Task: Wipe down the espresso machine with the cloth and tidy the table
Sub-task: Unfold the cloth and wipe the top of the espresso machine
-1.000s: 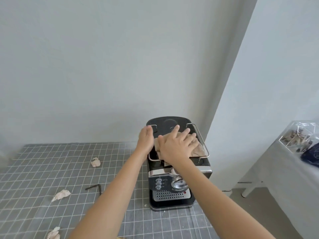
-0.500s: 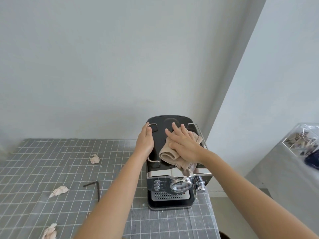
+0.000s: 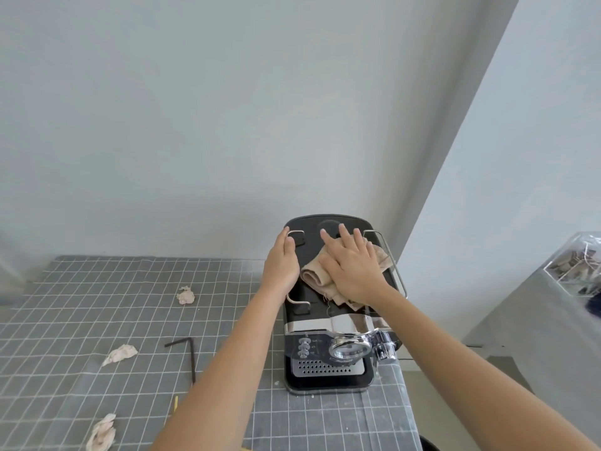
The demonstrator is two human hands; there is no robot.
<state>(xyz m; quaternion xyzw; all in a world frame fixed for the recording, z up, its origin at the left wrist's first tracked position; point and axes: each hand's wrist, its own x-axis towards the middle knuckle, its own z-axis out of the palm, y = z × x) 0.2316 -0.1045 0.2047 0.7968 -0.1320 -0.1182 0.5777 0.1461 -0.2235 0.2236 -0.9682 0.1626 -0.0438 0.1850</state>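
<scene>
A black and chrome espresso machine (image 3: 328, 374) stands at the right end of the grid-patterned table (image 3: 65, 336), against the wall. My right hand (image 3: 353, 271) lies flat on a bunched beige cloth (image 3: 313, 275), pressing it onto the machine's black top inside the wire rail. My left hand (image 3: 282, 262) grips the top's left edge, fingers curled over the rail. Three crumpled paper scraps lie on the table: a far scrap (image 3: 186, 295), a middle scrap (image 3: 119, 354) and a near scrap (image 3: 102, 432).
A black L-shaped hex key (image 3: 190, 353) lies left of the machine. A thin yellow stick (image 3: 175, 404) rests near the front. A second grey-covered table with a clear box (image 3: 575, 271) stands to the right, across a gap. The table's right edge runs just beside the machine.
My right hand has slid the cloth from the top's middle toward the back and right, bunching it. My left hand stays on the left edge. The camera has shifted slightly.
</scene>
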